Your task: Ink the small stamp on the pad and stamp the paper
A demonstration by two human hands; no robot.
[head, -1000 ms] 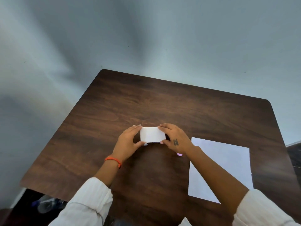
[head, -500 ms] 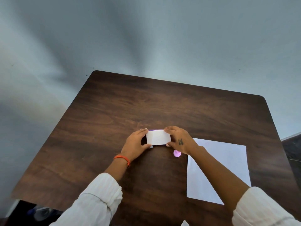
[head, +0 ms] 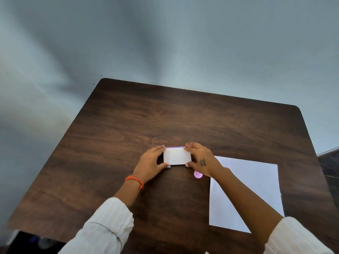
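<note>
A small white rectangular ink pad case (head: 177, 156) lies on the dark wooden table (head: 165, 116), with a thin purple strip showing along its far edge. My left hand (head: 150, 165) grips its left end between thumb and fingers. My right hand (head: 200, 159) grips its right end the same way. A small pink round stamp (head: 197, 174) stands on the table just below my right hand, partly hidden by the wrist. A white sheet of paper (head: 256, 184) lies flat to the right, crossed by my right forearm.
The table's far and right edges border a grey floor. A dark object sits off the table at the far right (head: 330, 162). Something dim lies under the table's near left corner (head: 42, 241).
Both hands have stayed on the white case. A purple strip has come into view along its far edge. The camera has shifted slightly.
</note>
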